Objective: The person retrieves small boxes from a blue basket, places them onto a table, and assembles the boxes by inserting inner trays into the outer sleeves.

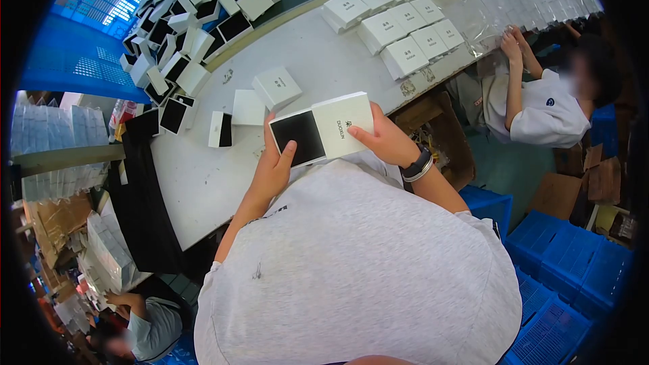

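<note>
Close to my body, over the table's near edge, my left hand [276,162] grips a box part with a black inner face [298,138], thumb on the black. My right hand [389,138] holds a white printed box part [345,124] by its right side, thumb on its face. The two parts touch side by side. Just beyond them on the table lie a closed white box with print [277,88], a plain white piece [249,107] and a small black-and-white box part [220,129].
Many loose box parts [196,40] are heaped at the upper left by a blue crate [74,47]. Rows of printed white boxes [405,57] stand on the table [196,182] at the upper right. Co-workers sit at the right [541,111] and lower left [159,328]. Blue crates [561,250] stand lower right.
</note>
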Demonstrator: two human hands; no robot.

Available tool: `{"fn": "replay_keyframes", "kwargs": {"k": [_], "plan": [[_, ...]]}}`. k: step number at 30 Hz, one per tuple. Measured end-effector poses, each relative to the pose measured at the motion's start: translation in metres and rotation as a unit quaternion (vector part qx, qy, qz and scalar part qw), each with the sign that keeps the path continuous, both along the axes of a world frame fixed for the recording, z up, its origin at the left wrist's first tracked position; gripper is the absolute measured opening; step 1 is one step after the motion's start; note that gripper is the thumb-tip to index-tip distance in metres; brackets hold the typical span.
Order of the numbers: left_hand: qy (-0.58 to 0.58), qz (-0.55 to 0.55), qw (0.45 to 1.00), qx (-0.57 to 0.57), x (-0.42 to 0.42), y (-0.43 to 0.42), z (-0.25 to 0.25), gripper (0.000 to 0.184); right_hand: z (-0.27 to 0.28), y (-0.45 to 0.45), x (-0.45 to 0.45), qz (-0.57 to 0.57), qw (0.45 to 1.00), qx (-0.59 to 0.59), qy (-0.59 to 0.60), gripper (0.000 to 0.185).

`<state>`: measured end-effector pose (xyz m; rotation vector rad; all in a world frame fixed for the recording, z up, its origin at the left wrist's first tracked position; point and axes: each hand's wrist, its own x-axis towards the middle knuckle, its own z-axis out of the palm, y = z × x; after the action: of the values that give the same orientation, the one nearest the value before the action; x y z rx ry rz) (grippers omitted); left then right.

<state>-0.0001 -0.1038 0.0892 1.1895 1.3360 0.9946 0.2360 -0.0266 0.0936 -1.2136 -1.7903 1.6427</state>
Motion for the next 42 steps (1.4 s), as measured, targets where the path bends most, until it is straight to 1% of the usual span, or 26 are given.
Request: {"fn": "replay_keyframes", "kwargs": {"k": [1,2,4,5,7,8,10,11,13,14,16,18,21,23,24,26,28,31,32,33,34,35,36,38,40,42], "plan": [[0.021,0.008,1.000,-0.008,0.003,-0.002,0.005,0.063,0.003,-0.001,0.000,0.007,0.997,0.076,-0.021,0.058],[0.021,0.006,1.000,-0.009,0.004,-0.003,0.006,0.063,0.007,-0.001,0.000,0.005,0.997,0.075,-0.022,0.058],[-0.061,0.027,0.998,0.020,0.006,-0.002,0.008,0.067,0.012,-0.003,-0.004,-0.027,0.987,-0.088,0.133,0.058],[-0.063,0.027,0.997,0.018,0.007,0.000,0.010,0.067,0.010,-0.006,-0.007,-0.027,0.987,-0.090,0.132,0.058],[-0.105,0.023,0.991,0.075,0.006,0.006,0.014,0.070,0.003,-0.008,-0.013,-0.048,0.996,0.011,0.076,0.058],[-0.105,0.026,0.991,0.074,0.004,0.009,0.008,0.070,0.003,-0.006,-0.010,-0.046,0.996,0.009,0.075,0.058],[-0.041,-0.047,0.994,0.087,0.000,0.016,-0.004,0.073,0.001,0.003,-0.005,0.020,0.998,0.010,0.059,0.057],[-0.051,-0.068,0.993,0.082,0.008,0.014,-0.008,0.074,0.004,0.007,-0.005,0.021,0.998,0.007,0.059,0.057],[-0.070,-0.110,0.989,0.071,0.025,0.013,-0.006,0.077,0.014,0.010,-0.005,0.120,0.991,-0.039,0.039,0.058],[-0.098,-0.091,0.983,0.123,0.030,0.018,-0.024,0.078,0.013,0.009,-0.008,0.118,0.991,-0.042,0.039,0.058],[-0.106,-0.092,0.982,0.129,0.036,0.031,-0.022,0.080,0.009,0.003,-0.019,0.012,0.993,-0.043,0.111,0.058],[-0.118,-0.090,0.980,0.129,0.038,0.039,-0.017,0.082,0.002,0.005,-0.021,-0.031,0.994,-0.035,0.103,0.059],[-0.136,-0.080,0.985,0.063,0.041,0.054,-0.007,0.085,0.000,0.036,-0.007,-0.017,0.993,-0.054,0.106,0.060],[-0.138,-0.090,0.985,-0.060,0.044,0.066,-0.002,0.076,0.008,0.067,0.012,-0.007,0.988,-0.108,0.109,0.062],[-0.136,-0.091,0.985,-0.059,0.040,0.072,-0.012,0.076,0.001,0.079,0.020,-0.008,0.988,-0.107,0.110,0.062],[-0.153,-0.088,0.964,-0.197,0.033,0.083,-0.048,0.063,-0.019,0.094,0.033,-0.105,0.961,-0.184,0.176,0.066],[-0.140,-0.082,0.969,-0.185,0.041,0.095,-0.068,0.060,-0.031,0.100,0.032,-0.109,0.958,-0.183,0.193,0.070],[-0.125,-0.055,0.981,-0.140,0.056,0.124,-0.103,0.060,-0.078,0.111,0.023,-0.186,0.947,-0.155,0.211,0.068],[-0.122,-0.043,0.985,-0.112,0.060,0.134,-0.110,0.063,-0.096,0.118,0.016,-0.271,0.952,-0.001,0.143,0.065],[-0.123,-0.035,0.985,-0.114,0.064,0.141,-0.111,0.063,-0.099,0.122,0.008,-0.348,0.922,0.152,0.072,0.062],[-0.164,-0.008,0.971,-0.174,0.068,0.146,-0.110,0.065,-0.098,0.119,0.006,-0.342,0.925,0.149,0.072,0.062],[-0.203,0.018,0.951,-0.232,0.068,0.150,-0.110,0.067,-0.095,0.112,0.006,-0.247,0.941,0.229,-0.028,0.060],[-0.203,0.023,0.951,-0.232,0.068,0.145,-0.116,0.067,-0.090,0.106,0.004,-0.148,0.933,0.304,-0.125,0.059],[-0.035,-0.078,0.975,-0.204,0.070,0.126,-0.132,0.066,-0.102,0.097,0.005,-0.102,0.943,0.288,-0.128,0.058],[-0.041,-0.088,0.971,-0.220,0.061,0.110,-0.116,0.057,-0.109,0.094,0.009,0.009,0.948,0.251,-0.195,0.056],[0.131,-0.094,0.987,-0.012,0.045,0.100,-0.092,0.050,-0.115,0.101,0.007,0.018,0.931,0.281,-0.231,0.054]]}}
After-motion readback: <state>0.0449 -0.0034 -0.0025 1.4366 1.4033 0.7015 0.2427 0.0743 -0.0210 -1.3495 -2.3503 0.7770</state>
